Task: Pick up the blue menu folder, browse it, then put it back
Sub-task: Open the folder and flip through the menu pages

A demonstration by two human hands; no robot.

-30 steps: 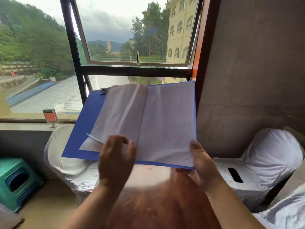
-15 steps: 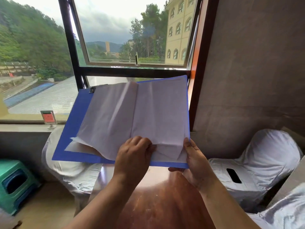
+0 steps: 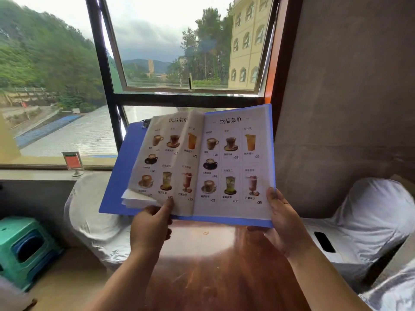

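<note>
Heading "饮品菜单" on open blue menu folder [image 3: 116, 176]

The blue menu folder [image 3: 116, 176] is held open above the brown table [image 3: 213, 265], tilted toward the camera. Its lower right corner is gripped by the right hand [image 3: 285, 225], thumb on the right-hand drinks page [image 3: 233, 162]. The lower edge of the left-hand page [image 3: 166, 158] is pinched by the left hand [image 3: 150, 227]; loose white sheets are fanned just left of its fingertips. A white-covered chair [image 3: 94, 212] is seen beyond the left hand, another [image 3: 368, 216] to the right of the right hand. A small sign stand [image 3: 73, 162] is set on the windowsill.
</note>
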